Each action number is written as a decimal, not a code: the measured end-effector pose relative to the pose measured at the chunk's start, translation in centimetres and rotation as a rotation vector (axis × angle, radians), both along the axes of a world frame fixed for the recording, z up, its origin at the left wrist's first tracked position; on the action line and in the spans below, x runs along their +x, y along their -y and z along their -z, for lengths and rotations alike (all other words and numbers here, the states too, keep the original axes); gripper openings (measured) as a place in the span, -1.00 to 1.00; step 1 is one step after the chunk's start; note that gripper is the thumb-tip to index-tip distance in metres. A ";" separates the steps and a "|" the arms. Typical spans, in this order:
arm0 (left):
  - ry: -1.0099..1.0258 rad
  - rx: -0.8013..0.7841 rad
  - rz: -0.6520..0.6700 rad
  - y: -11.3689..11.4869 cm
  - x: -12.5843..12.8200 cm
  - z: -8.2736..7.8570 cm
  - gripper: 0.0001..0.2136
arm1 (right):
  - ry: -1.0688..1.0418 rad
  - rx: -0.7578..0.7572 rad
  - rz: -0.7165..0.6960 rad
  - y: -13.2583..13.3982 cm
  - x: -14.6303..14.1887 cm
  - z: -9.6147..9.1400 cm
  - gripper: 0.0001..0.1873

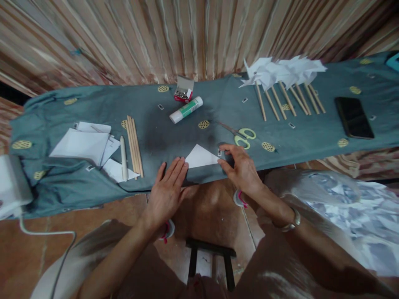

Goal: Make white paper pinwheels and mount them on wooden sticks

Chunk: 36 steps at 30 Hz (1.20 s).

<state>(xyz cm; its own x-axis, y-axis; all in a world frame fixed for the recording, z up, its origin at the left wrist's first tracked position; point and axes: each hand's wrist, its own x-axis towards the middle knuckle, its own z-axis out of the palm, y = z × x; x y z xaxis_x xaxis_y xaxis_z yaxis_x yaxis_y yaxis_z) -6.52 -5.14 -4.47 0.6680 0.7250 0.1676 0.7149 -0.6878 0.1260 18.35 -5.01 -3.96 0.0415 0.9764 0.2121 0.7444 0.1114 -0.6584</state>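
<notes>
A white sheet of paper folded into a triangle [202, 158] lies at the front edge of the cloth-covered table. My left hand [168, 189] rests flat at its left corner, fingers stretched out. At the right corner is my right hand [245, 168], its thumb tip touching the paper while the index finger stands apart from it. Just beyond that hand lie scissors [241, 135] with light green handles. A glue stick [186, 110] with a green label lies farther back, beside a small open red-and-white box [183, 89] of small metal pieces.
Several wooden sticks [134, 145], a white pen-like tool [124, 158] and white paper sheets [82, 143] lie on the left. Paper pinwheels on sticks [283, 74] and a black phone [354, 117] are at right. A plastic bag of paper pieces [352, 211] sits below.
</notes>
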 end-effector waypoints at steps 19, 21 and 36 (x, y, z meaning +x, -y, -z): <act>0.283 -0.060 -0.077 0.0 -2.4 -0.1 -0.53 | -0.031 -0.020 -0.087 -0.7 -0.5 -0.2 -0.70; 0.328 -0.101 -0.100 -0.2 -2.2 -0.3 -0.55 | -0.040 -0.047 -0.083 -0.9 -0.8 -0.1 -0.74; 1.012 -0.854 -0.472 -2.6 0.6 -3.6 -0.47 | -0.293 0.020 -0.255 -0.8 -2.1 -2.7 -0.88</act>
<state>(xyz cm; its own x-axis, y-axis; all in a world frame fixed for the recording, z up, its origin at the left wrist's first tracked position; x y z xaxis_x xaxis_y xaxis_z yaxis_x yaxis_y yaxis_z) -5.96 -2.54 -0.87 0.1929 0.9651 -0.1769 0.2030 0.1371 0.9695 16.23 -4.19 -1.28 -0.1400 0.9590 0.2463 0.4721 0.2833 -0.8348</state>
